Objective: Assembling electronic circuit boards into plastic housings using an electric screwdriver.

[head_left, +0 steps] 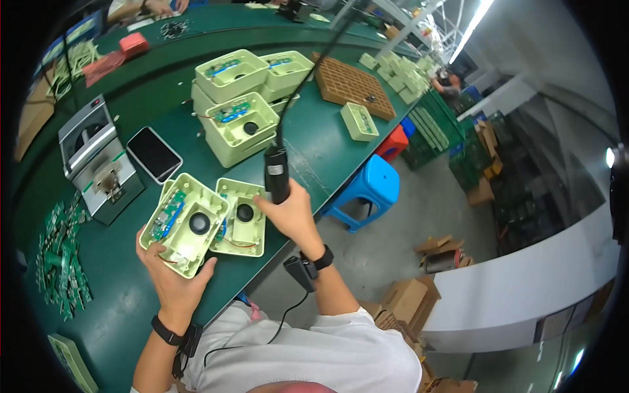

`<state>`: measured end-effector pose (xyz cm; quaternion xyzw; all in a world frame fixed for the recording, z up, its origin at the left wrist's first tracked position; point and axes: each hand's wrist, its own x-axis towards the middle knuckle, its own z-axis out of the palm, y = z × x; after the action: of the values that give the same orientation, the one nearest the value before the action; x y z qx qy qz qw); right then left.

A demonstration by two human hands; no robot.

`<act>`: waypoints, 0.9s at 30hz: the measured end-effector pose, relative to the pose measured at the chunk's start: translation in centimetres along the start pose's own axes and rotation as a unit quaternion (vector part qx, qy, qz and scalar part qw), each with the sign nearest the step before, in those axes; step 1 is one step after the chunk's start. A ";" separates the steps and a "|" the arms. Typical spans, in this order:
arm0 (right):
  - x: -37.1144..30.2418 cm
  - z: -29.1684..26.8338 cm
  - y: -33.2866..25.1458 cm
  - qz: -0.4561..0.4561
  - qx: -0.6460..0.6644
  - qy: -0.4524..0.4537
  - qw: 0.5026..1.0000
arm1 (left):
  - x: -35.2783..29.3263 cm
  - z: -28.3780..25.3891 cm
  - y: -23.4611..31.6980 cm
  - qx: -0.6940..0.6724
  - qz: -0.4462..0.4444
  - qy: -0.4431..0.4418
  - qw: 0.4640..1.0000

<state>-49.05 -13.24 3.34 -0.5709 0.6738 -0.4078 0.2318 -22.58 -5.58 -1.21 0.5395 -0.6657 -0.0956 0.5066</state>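
My left hand (171, 278) grips a pale green plastic housing (208, 241) by its near edge, thumb and fingers around the rim. Inside it are a green circuit board (171, 208) and a round black speaker (199, 223). A second housing (246, 230) of the same kind lies against its right side on the table, with its own round black part (244, 213). My right hand (291, 213) is closed around a black electric screwdriver (276, 173), whose cable runs upward. The right thumb is at the second housing's edge; whether it touches cannot be told. The screwdriver's tip is hidden.
Stacked housings (242, 134) stand beyond my hands. A phone (154, 154) and a metal machine (105, 170) are at left, beside a pile of circuit boards (63, 259). A brown gridded tray (354, 85) lies far right; a blue stool (370, 190) stands by the table edge.
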 end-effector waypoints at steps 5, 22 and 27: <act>-0.4 -0.4 1.4 0.002 -0.028 0.021 0.999 | -1.0 1.1 -1.2 -0.002 -0.114 -0.042 0.993; -2.8 -2.5 4.1 0.056 0.205 0.050 0.976 | 0.5 5.6 5.5 -0.048 0.040 -0.040 0.997; -3.3 -4.0 4.7 0.070 0.251 0.096 0.961 | 0.0 7.3 5.1 -0.081 0.052 -0.008 0.995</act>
<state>-54.16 -8.86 1.24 -0.4036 0.6072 -0.5996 0.3298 -31.44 -6.64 -1.18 0.4602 -0.6872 -0.1274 0.5475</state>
